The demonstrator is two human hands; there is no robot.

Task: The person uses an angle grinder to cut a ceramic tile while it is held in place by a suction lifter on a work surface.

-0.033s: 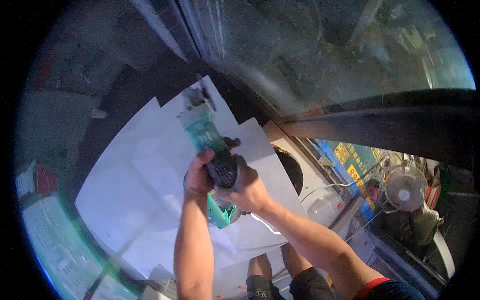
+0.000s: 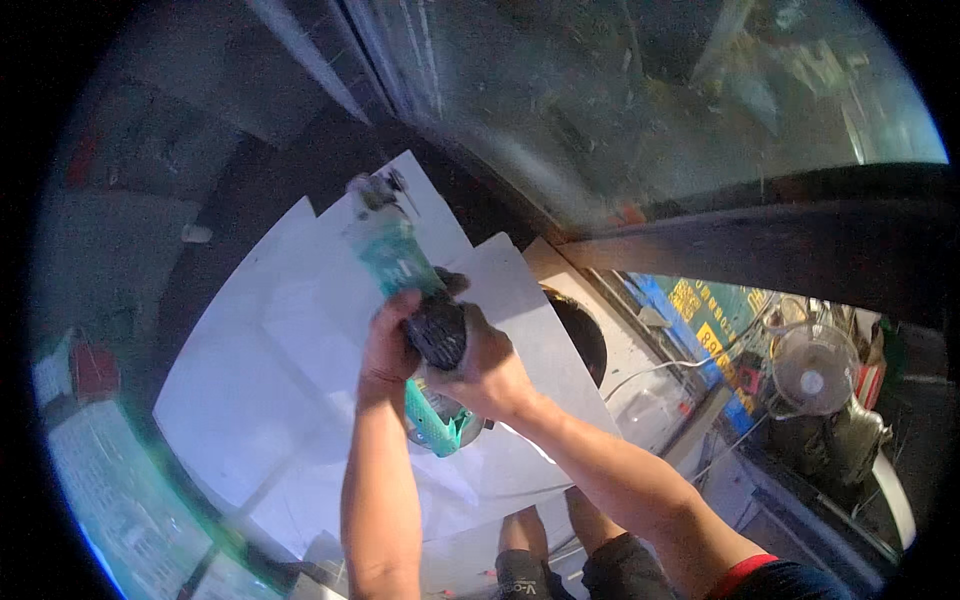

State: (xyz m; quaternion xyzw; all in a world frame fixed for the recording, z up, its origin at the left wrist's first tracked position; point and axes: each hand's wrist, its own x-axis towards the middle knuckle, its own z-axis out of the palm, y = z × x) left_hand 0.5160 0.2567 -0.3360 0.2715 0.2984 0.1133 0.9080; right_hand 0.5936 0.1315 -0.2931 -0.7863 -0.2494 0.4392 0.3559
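White sheets [image 2: 250, 380], two hands [image 2: 440, 350], one teal power tool [image 2: 395, 260]

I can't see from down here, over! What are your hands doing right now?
Left hand and right hand both wrapped around the green power tool. Tool held over white sheets. Nothing between tool and sheets.

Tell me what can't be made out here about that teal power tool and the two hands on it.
- Head view: the teal handheld power tool is motion-blurred, so its working end stays unclear.
- Its dark middle part is covered by the left hand and right hand.
- Right-hand fingers wrap out of sight behind the tool.
- The white sheets are glare-washed; their surface detail is lost.
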